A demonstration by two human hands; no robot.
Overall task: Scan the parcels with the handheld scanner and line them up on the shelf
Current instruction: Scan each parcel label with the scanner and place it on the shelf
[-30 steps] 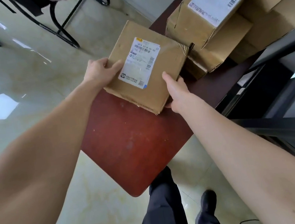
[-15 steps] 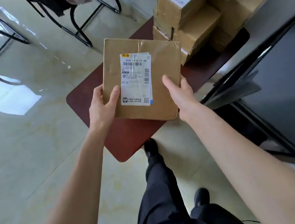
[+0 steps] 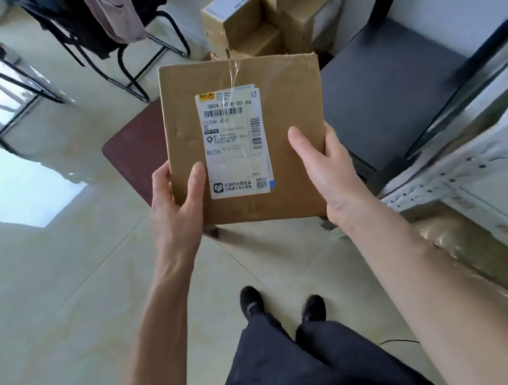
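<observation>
I hold a flat brown cardboard parcel [image 3: 287, 108] in front of me, its white shipping label [image 3: 235, 141] facing up. My left hand [image 3: 180, 198] grips its lower left edge with the thumb on top. At the lower right edge my right hand [image 3: 323, 167] grips it the same way. Several more cardboard parcels [image 3: 272, 14] are stacked on the far end of a dark red table [image 3: 135, 152]. A white metal shelf [image 3: 479, 164] stands at the right. No scanner is in view.
A dark grey shelf unit [image 3: 393, 88] stands beside the table at the right. Black chairs [image 3: 106, 41] with clothing draped over them stand at the back left. The glossy tiled floor [image 3: 45, 250] spreads to the left. My legs and black shoes [image 3: 279, 304] are below.
Both hands have lifted the parcel off the red table and drawn it toward me, turning its label upright. I have stepped back, so the white shelf has come into view at the right.
</observation>
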